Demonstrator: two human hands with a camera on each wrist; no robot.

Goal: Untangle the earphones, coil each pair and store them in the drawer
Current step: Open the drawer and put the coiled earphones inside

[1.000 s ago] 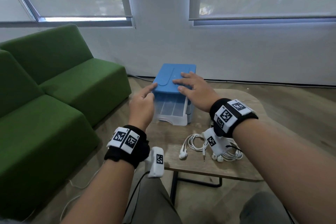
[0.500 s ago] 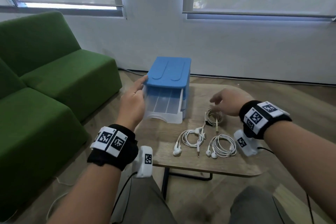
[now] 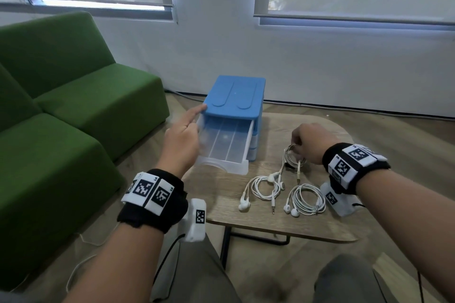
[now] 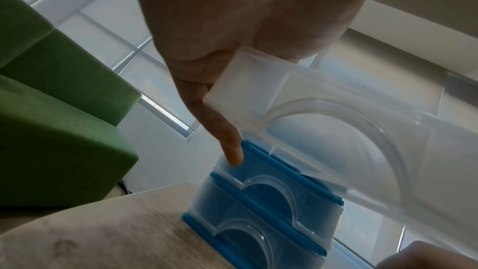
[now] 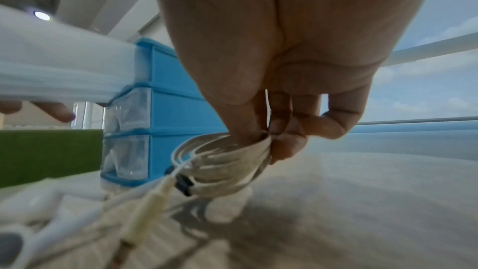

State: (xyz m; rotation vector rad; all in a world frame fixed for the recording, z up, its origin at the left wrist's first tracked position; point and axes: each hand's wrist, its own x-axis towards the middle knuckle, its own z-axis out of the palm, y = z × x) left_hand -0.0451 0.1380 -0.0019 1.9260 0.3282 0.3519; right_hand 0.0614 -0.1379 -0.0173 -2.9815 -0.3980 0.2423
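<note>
Three coiled white earphones lie on the wooden table (image 3: 327,226) right of the blue drawer unit (image 3: 236,96); its clear top drawer (image 3: 222,152) is pulled out. Your right hand (image 3: 309,142) pinches the far coil (image 3: 293,157); your left hand (image 3: 182,140) grips the drawer's left side, forefinger extended

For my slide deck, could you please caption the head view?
Left hand steadies the open top drawer while right hand pinches a coiled earphone pair.
</note>
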